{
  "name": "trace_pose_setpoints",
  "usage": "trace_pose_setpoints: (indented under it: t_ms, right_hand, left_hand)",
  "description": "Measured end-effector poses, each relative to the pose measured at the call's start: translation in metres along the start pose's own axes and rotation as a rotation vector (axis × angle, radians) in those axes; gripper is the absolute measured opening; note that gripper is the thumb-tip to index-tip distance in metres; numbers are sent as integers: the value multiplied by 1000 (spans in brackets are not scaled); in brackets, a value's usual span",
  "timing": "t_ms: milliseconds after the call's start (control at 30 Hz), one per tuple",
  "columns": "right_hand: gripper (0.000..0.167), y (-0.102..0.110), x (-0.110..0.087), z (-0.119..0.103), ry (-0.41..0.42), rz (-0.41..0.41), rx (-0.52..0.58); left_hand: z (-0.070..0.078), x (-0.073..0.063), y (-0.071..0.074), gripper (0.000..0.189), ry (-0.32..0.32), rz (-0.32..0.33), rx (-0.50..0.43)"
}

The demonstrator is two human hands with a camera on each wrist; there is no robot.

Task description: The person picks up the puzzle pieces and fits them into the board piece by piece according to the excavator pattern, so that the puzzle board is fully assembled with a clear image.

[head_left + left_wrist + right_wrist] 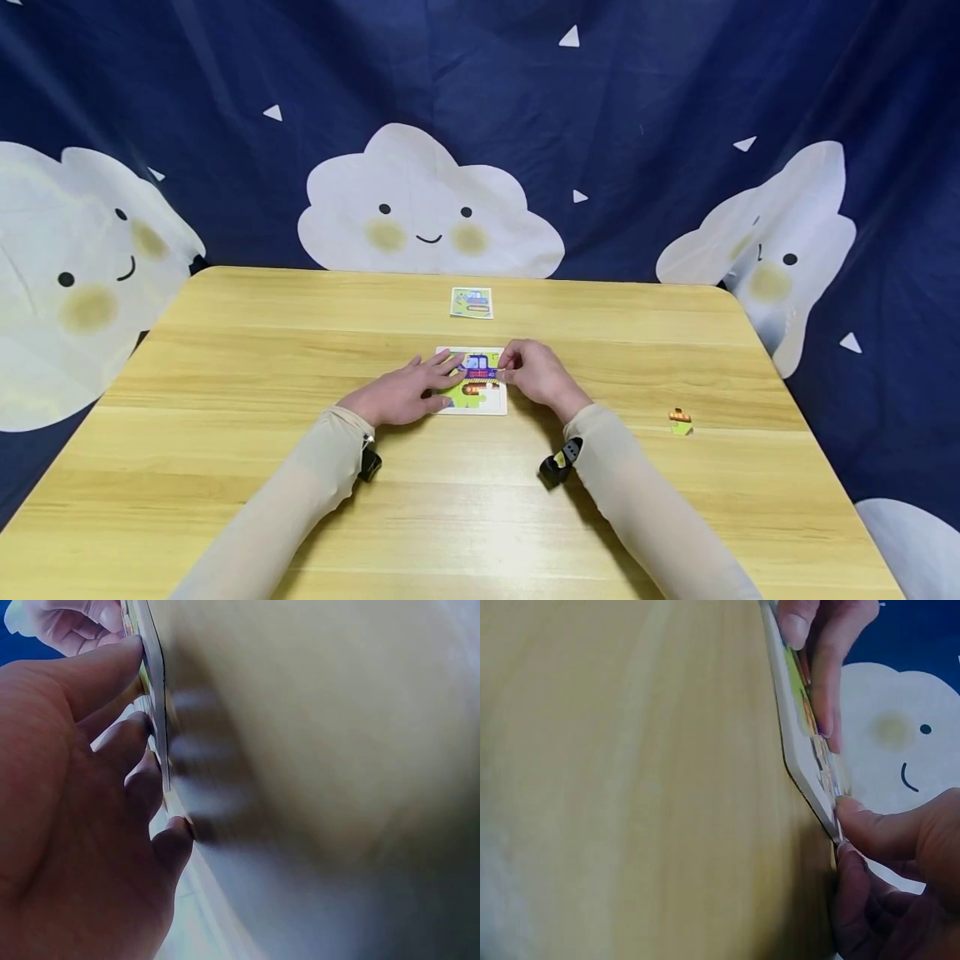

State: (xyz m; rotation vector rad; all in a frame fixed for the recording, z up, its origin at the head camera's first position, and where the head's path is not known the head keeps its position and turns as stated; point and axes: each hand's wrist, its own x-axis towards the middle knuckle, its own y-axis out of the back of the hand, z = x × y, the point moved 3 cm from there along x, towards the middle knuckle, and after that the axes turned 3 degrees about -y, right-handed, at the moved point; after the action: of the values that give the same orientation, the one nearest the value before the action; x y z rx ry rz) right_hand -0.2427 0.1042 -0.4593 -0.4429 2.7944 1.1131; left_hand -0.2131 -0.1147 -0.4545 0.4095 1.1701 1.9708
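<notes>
Both hands on the puzzle board (474,382), mid-table, lying flat on the wooden table (225,417). Left hand (405,392) rests on the board's left side, fingers spread & straightish, tips pressing the picture surface; left wrist view shows those fingertips (131,739) lined up along the board's edge (154,690). Right hand (536,375) has fingers curled in at the board's right edge, thumb & forefinger pinching at a piece there; right wrist view shows the thumb (870,825) tight vs. the thin board edge (802,765), though exactly which piece it holds, can't tell. Looks: small square board, pale frame, cartoon vehicle in blue w/ green & orange bits, some white gaps at bottom right. Handling, my read: thin, stiff, light, prob. wood or card, so it'd slide easily on this smooth top — hold it down flat w/ one hand, take pieces by their edges w/ fingertips. One loose piece (680,422) sits well apart to the right; a small picture card (472,302) lies beyond the board.
</notes>
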Motion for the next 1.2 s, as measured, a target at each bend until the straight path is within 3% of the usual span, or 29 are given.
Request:
trace_pose_setpoints:
  t_ms: [633,833,1033,1200]
  right_hand:
    - [24,8,15,-11,-117,-68,-185]
    - [24,7,17,-13,-111,-113,-204]
    - [22,9,11,-7,-2,-110,-170]
    - [9,13,-3,-7,206,-97,-207]
  left_hand:
    - [6,-2,4,50,-12,-7,8]
    - [5,-3,5,50,-5,-15,18]
    - [4,-2,4,50,4,-15,-1]
    - [4,-3,4,50,7,-13,-8]
